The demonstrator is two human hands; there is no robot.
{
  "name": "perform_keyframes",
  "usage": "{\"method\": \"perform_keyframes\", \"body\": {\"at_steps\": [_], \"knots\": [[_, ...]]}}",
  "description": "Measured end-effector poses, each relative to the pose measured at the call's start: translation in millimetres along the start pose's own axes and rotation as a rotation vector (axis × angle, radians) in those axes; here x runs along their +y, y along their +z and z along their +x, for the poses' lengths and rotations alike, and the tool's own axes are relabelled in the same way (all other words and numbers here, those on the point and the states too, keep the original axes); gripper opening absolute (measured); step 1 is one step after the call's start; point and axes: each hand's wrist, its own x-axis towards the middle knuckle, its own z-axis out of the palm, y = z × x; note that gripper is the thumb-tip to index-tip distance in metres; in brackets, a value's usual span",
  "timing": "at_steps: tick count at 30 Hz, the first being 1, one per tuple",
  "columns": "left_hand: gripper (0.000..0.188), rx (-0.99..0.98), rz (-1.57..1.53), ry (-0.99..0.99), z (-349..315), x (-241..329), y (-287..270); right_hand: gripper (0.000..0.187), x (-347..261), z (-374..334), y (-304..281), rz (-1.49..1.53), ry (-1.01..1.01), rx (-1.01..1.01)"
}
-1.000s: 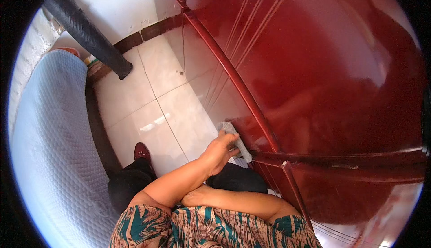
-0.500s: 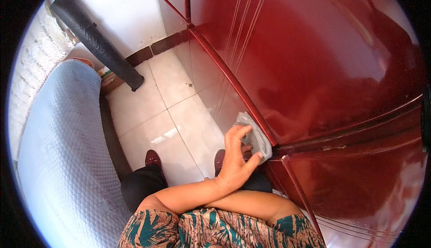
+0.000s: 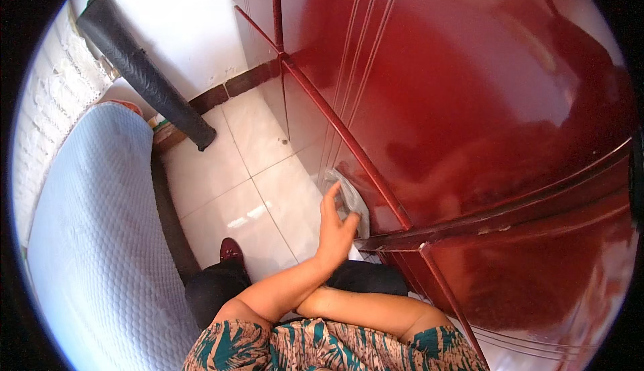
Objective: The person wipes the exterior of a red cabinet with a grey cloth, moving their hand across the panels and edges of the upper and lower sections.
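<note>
My left hand (image 3: pixel 335 230) presses a grey cloth (image 3: pixel 360 206) against the glossy dark red cabinet (image 3: pixel 456 116). The cloth lies on the panel just below a raised red edge strip (image 3: pixel 355 149), near a dark horizontal groove. My thumb and fingers bend around the cloth, and part of it is hidden behind them. Across my lap, my right forearm (image 3: pixel 369 307) passes beneath the left one. The right hand itself is hidden there, so its fingers do not show.
On the left stands a bed with a pale blue quilted cover (image 3: pixel 87 223). A black wrapped roll (image 3: pixel 147 69) leans by the white wall (image 3: pixel 181 29). Light floor tiles (image 3: pixel 268 176) lie between bed and cabinet, with my dark red shoe (image 3: pixel 231 250) on them.
My left hand and the cloth have moved left and slightly down, away from the red edge strip onto the panel beside it. One shoe is no longer visible.
</note>
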Motion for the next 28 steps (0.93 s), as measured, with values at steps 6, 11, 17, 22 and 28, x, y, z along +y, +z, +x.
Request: {"method": "perform_keyframes", "body": {"at_steps": [6, 11, 17, 22, 28], "knots": [[0.063, -0.087, 0.255, 0.526, -26.6, 64.7, 4.6, 0.035, 1.1, -1.8, -2.7, 0.006, 0.018, 0.001], [0.066, -0.003, 0.066, 0.337, -9.6, 49.3, 3.9, 0.035, 3.5, 1.6, -1.7, 0.028, 0.038, 0.025], [0.063, 0.095, -0.098, -0.027, 49.0, -58.1, -17.0, 0.033, -22.6, 5.0, -36.6, -0.099, 0.145, -0.092], [0.057, -0.025, -0.434, -0.511, 60.6, -101.4, -17.8, 0.027, -22.5, 9.2, -36.7, -0.166, 0.105, -0.211], [0.052, -0.059, -0.637, -0.714, 25.2, -185.8, -5.9, 0.039, -21.9, 9.1, -34.4, -0.060, 0.104, -0.104]]}}
